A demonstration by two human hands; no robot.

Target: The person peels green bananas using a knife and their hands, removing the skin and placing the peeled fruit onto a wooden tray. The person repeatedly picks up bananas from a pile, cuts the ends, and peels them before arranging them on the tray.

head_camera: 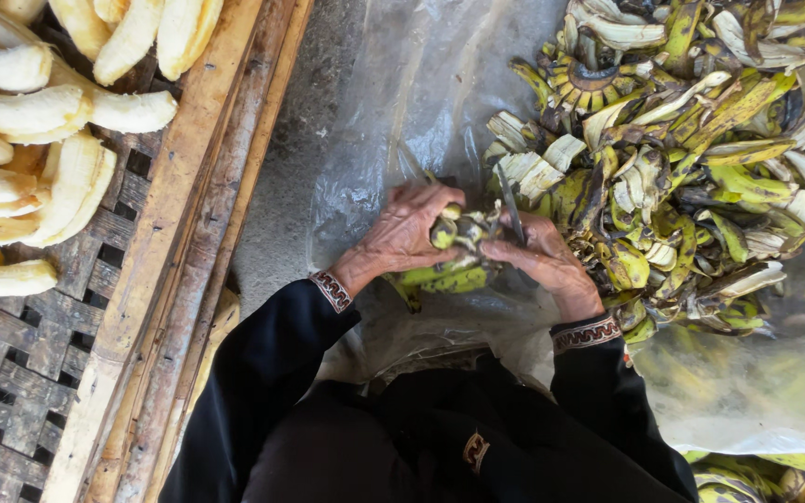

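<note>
The fingers of the left hand [402, 233] are curled tight round a small yellow-green banana [447, 233], pinning it from the left; the fingers of the right hand [538, 256] are clenched about the handle of a knife [511, 212], whose thin grey blade stands up just above the fruit; the two hands meet over the banana, which sits between them, low in front of the person's lap; a strip of green peel [444, 278] hangs beneath the hands, touching the fruit.

Both wrists come out of black sleeves [272, 373] with patterned cuffs; under the hands lies a clear plastic sheet [393, 102], crumpled, spread over a grey floor [277, 224].

To the right of the hands, just beside the knife hand, is a big heap of peels [691, 168], yellow-green with black blotches, some turned pale side up, with a cut stalk crown near its top; more peels show at the lower right corner.

To the left, well apart from the hands, runs the wooden frame [179, 242] of a woven tray [20, 373]; peeled bananas [30, 112], creamy and bare, lie packed on its dark lattice at the upper left.
</note>
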